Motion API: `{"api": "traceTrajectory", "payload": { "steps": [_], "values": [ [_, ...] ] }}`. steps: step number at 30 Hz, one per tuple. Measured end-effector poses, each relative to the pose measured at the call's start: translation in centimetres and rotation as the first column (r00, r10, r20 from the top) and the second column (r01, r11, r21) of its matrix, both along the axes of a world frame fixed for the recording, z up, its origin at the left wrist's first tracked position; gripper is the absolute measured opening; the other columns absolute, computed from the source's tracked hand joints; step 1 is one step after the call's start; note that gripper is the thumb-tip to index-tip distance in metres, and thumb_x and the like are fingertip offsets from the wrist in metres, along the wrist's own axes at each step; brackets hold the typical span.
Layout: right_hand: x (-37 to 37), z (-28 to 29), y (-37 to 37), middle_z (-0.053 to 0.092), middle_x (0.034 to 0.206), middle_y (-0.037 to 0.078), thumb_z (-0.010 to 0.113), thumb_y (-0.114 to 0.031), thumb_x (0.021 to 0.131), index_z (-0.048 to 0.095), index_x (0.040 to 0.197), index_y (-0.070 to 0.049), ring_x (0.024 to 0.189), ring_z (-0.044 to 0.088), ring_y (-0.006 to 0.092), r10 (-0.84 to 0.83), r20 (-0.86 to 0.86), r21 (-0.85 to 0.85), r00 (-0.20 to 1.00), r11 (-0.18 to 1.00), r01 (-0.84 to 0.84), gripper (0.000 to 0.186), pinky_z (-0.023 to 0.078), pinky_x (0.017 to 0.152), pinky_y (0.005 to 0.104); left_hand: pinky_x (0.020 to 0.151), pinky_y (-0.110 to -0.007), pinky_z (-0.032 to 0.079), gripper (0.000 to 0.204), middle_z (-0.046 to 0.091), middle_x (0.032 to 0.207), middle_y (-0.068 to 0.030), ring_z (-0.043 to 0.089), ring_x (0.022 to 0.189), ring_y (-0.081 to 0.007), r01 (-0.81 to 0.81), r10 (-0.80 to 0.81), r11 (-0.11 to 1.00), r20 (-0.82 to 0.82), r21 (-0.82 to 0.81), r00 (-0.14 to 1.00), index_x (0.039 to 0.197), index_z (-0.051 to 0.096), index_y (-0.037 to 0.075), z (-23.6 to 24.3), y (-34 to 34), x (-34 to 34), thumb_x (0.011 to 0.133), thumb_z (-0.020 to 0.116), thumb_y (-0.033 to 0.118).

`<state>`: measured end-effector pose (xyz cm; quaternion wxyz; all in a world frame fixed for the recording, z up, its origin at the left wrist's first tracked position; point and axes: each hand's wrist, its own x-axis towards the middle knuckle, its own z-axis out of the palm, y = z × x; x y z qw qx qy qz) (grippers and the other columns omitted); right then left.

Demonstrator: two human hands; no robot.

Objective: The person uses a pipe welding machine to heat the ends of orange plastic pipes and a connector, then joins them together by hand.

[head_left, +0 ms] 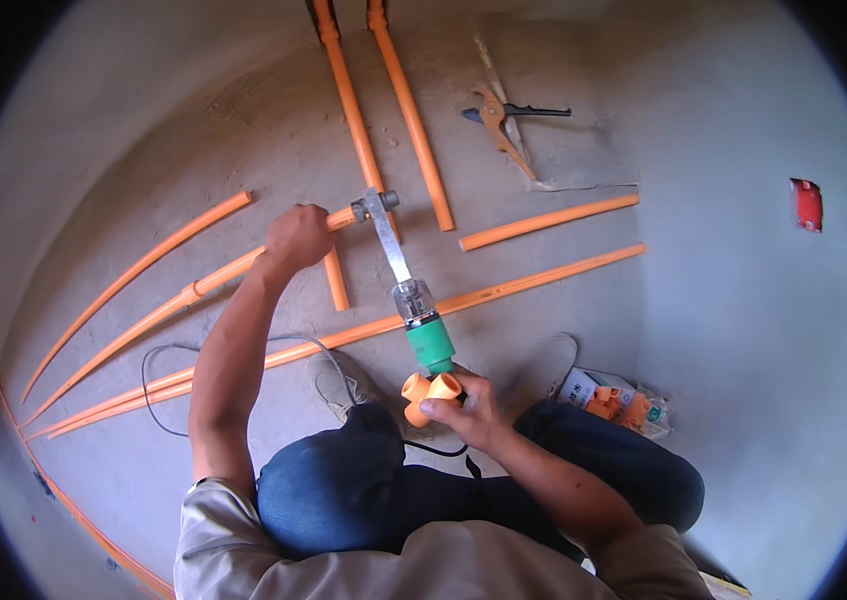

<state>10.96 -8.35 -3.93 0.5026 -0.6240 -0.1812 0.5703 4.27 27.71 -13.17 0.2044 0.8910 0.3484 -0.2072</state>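
Observation:
My left hand (299,238) is closed around a long orange pipe (229,270) near its end. That end meets a grey die (364,208) on the flat metal heating plate (391,245) of a pipe welder (430,342) with a green body. Down at the welder's handle, my right hand (471,415) is closed. It grips the handle, largely hidden, together with an orange branched pipe fitting (422,405) under the thumb. A second dark die (391,199) sticks out on the plate's other side.
Two orange pipes (412,130) run up toward the far wall. More cut pipes (549,222) lie on the floor, with a pipe cutter (494,115) beyond. By my right shoe stands a box of orange fittings (609,402). The grey cord (149,385) loops left. A red patch (806,205) is at right.

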Motion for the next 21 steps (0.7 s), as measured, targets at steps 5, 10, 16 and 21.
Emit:
{"api": "traceTrajectory", "payload": {
  "steps": [5, 10, 16, 21],
  "values": [
    [-0.1, -0.2, -0.9, 0.069, 0.103, 0.01, 0.078, -0.027, 0.085, 0.072, 0.11, 0.002, 0.096, 0.066, 0.0172, -0.023, 0.047, 0.019, 0.999, 1.0, 0.022, 0.038, 0.051, 0.087, 0.0335, 0.088, -0.049, 0.056, 0.027, 0.073, 0.102, -0.0233, 0.07, 0.099, -0.0411, 0.008, -0.008, 1.0, 0.033, -0.004, 0.999, 0.099, 0.076, 0.005, 1.0, 0.0, 0.9, 0.085, 0.063, 0.023],
    [-0.2, -0.3, -0.4, 0.071, 0.105, 0.01, 0.076, -0.029, 0.084, 0.073, 0.11, 0.0, 0.094, 0.065, 0.016, -0.125, -0.02, 0.084, 0.992, 0.988, 0.126, 0.039, 0.051, 0.085, 0.0327, 0.088, -0.049, 0.056, 0.029, 0.073, 0.101, -0.0235, 0.069, 0.099, -0.0415, 0.005, -0.004, 1.0, 0.048, -0.02, 0.999, 0.099, 0.076, 0.004, 1.6, 0.6, 0.9, 0.084, 0.065, 0.027],
    [7.6, 1.7, -0.3, 0.071, 0.096, 0.007, 0.072, -0.034, 0.083, 0.071, 0.114, 0.002, 0.084, 0.064, 0.0117, -0.408, 0.15, 0.05, 0.901, 0.913, 0.405, 0.047, 0.051, 0.074, 0.0283, 0.087, -0.05, 0.056, 0.03, 0.073, 0.097, -0.0236, 0.069, 0.096, -0.0421, 0.021, -0.018, 0.999, 0.061, -0.045, 0.998, 0.096, 0.077, 0.004, 2.1, 0.6, 0.8, 0.084, 0.068, 0.03],
    [21.5, -0.4, 0.2, 0.07, 0.087, 0.006, 0.073, -0.032, 0.085, 0.071, 0.108, 0.003, 0.071, 0.06, 0.0096, -0.465, 0.485, 0.184, 0.74, 0.882, 0.434, 0.041, 0.047, 0.063, 0.026, 0.085, -0.051, 0.056, 0.03, 0.073, 0.097, -0.0238, 0.069, 0.095, -0.0424, 0.007, -0.004, 0.998, 0.037, -0.07, 0.999, 0.094, 0.077, 0.004, 1.4, 0.1, 0.7, 0.084, 0.067, 0.03]
  ]
}}
